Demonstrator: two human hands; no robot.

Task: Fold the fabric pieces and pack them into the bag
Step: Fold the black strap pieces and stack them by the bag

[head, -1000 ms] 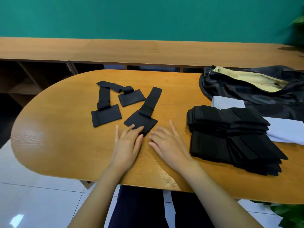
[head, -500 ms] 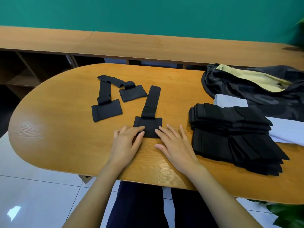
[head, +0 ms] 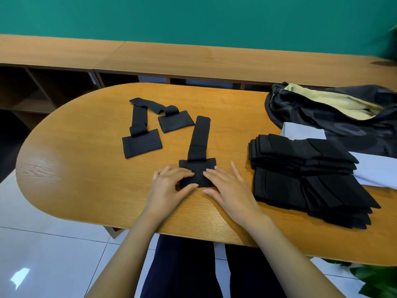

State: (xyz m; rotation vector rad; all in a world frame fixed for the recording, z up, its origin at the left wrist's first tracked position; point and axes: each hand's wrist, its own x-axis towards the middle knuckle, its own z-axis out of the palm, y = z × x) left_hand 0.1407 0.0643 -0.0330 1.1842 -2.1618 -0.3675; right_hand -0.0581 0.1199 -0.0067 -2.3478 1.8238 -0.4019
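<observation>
A black fabric piece [head: 198, 136], a square pad with a long strap, lies straight on the oval wooden table [head: 86, 168] in front of me. My left hand [head: 169, 188] pinches the pad's lower left corner between thumb and fingers. My right hand [head: 232, 190] rests on the pad's right side, index finger on top and thumb at its near edge. Two more unfolded pieces lie further back on the left, one [head: 141, 145] nearer and one [head: 175, 123] behind it. On the right is a stack of folded black pieces [head: 300, 173]. The dark bag [head: 335, 117] lies open at the back right, showing a yellow lining.
A white sheet [head: 378, 171] lies under the stack and against the bag. A low wooden shelf unit [head: 193, 59] runs along the green wall behind the table. A green plant [head: 378, 280] sits on the floor at the lower right.
The fabric piece has turned from slanted to straight, its pad pulled towards me. Both hands have closed in on the pad's lower corners.
</observation>
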